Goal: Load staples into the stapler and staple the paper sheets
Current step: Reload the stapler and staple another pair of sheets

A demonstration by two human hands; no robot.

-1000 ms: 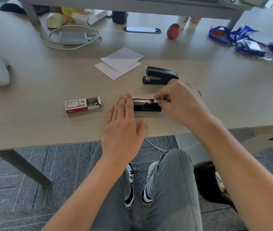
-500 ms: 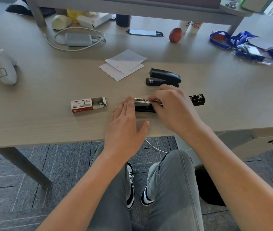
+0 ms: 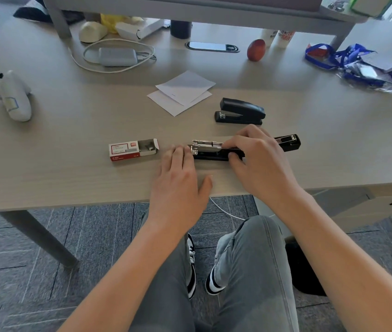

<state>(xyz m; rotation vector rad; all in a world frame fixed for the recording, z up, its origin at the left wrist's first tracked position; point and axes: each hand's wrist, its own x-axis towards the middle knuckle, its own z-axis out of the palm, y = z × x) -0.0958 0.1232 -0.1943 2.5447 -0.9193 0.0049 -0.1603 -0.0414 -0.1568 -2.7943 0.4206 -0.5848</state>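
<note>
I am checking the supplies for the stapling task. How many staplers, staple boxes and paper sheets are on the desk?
Staplers: 2, one open under the hands, one closed behind it.
Staple boxes: 1, open.
Paper sheets: 2, overlapping.
Total: 5.

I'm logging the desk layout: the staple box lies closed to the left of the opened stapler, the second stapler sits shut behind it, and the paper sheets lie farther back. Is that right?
Not quite. The head view shows the staple box with its right end open, not closed. The rest holds: it lies left of the opened stapler, the second stapler sits shut behind, and the paper sheets lie farther back.
</note>
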